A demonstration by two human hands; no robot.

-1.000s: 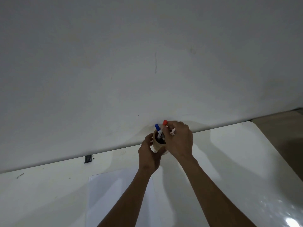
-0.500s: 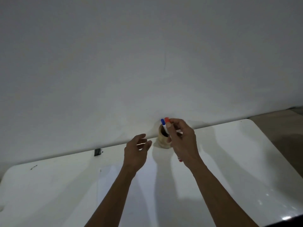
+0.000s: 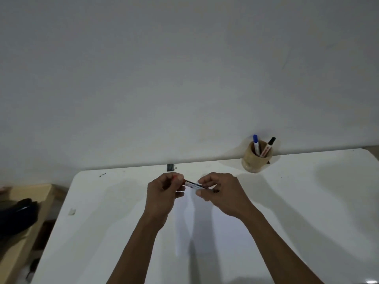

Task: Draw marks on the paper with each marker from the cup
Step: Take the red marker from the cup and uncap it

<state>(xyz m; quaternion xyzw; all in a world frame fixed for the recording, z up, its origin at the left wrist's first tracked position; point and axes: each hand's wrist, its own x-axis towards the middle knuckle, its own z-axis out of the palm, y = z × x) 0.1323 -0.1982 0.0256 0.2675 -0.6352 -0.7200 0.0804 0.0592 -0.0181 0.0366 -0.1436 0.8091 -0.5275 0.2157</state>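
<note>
Both hands hold the red marker level above the sheet of white paper. My left hand is closed around its red cap end. Gripping the barrel from the other side is my right hand. Whether the cap is on or off, I cannot tell. A tan cup stands at the table's back edge to the right, against the wall. In it stand a blue-capped marker and a black-capped marker.
The white table runs from a rounded back-left corner to the right edge of view. A small dark clip sits at its back edge. Left of the table are a wooden bench and a dark object.
My right hand drew the red marker out of the cup and brought it toward me over the paper. My left hand left the cup and took the cap end. The view shifted left.
</note>
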